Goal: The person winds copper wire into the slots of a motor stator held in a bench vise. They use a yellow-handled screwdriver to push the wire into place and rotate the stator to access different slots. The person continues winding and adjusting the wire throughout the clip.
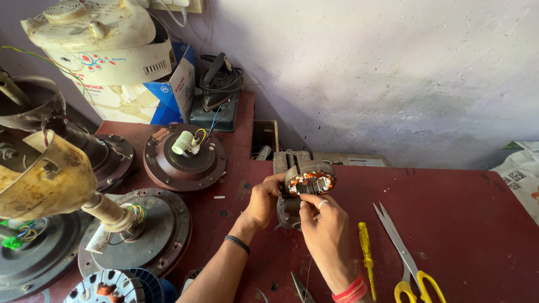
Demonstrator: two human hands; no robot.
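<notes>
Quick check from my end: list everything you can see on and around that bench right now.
stator: 1, grey with copper windings, held in both hands
vise: 1, grey, bench middle, behind the hands
fan motors: 4, brown and grey, left side
scissors: 1, yellow handles, right of hands
screwdriver: 1, yellow, beside scissors
pliers: 1, dark, bottom edge
box: 1, blue and white, back left
iron: 1, black, at wall
bench: 1, red
left hand: on stator, black band at wrist
right hand: on stator, ring, red thread at wrist

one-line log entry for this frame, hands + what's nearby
left hand: grips motor stator | right hand: fingers on its copper windings | beside: yellow screwdriver, scissors | surface: red table
</notes>
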